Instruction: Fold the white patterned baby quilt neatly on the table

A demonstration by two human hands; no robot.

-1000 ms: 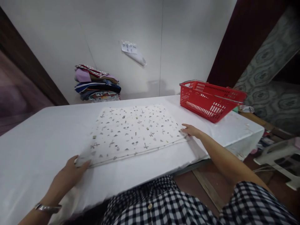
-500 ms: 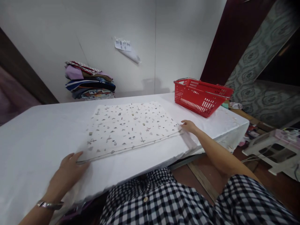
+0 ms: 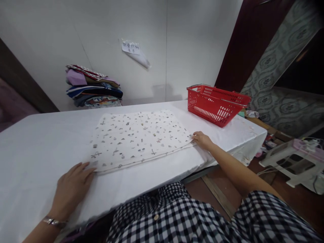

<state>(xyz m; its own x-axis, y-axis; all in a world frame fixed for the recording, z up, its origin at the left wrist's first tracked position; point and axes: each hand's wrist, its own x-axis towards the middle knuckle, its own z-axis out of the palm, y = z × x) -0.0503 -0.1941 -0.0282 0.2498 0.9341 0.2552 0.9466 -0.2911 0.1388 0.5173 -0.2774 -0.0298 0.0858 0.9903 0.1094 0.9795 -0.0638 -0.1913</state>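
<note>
A folded white cloth with small grey and brown prints (image 3: pixel 138 138) lies flat on the white-covered table (image 3: pixel 37 141). My left hand (image 3: pixel 71 187) rests at its near left corner, fingers stretched out and touching the cloth edge. My right hand (image 3: pixel 202 140) is at the near right corner, its fingers curled on the cloth's edge. A metal bracelet sits on my left wrist.
A red plastic basket (image 3: pixel 215 104) stands at the table's back right. A stack of folded fabrics (image 3: pixel 92 87) sits against the white wall at the back left. A paper note (image 3: pixel 131 49) hangs on the wall. A white stool (image 3: pixel 293 162) stands on the floor to the right.
Both hands stay at the cloth's near corners; the left hand's fingers have flattened out beside the corner. The camera has shifted slightly, moving the scene left.
</note>
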